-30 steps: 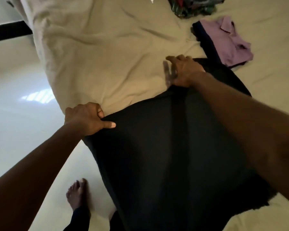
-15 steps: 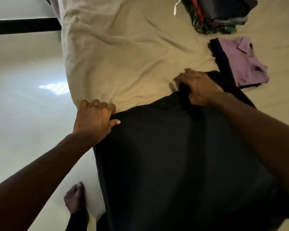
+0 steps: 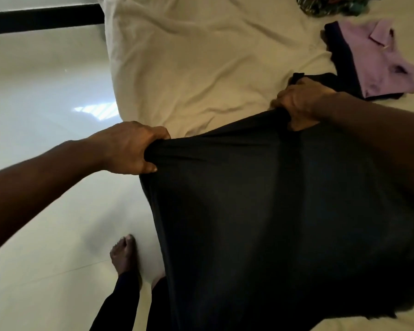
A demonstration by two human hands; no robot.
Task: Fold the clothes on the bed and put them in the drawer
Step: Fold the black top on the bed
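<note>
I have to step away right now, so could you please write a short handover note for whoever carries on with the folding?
Left hand grips one corner of the black garment, and right hand grips the other, with the top edge stretched between them.
The garment's lower part drapes over the bed edge.
The lilac shirt lies on the bed beyond the right hand and looks folded. A clothes pile sits further back.
Left: fold the black garment, check the pile, then put everything away. No drawer is in view.
</note>
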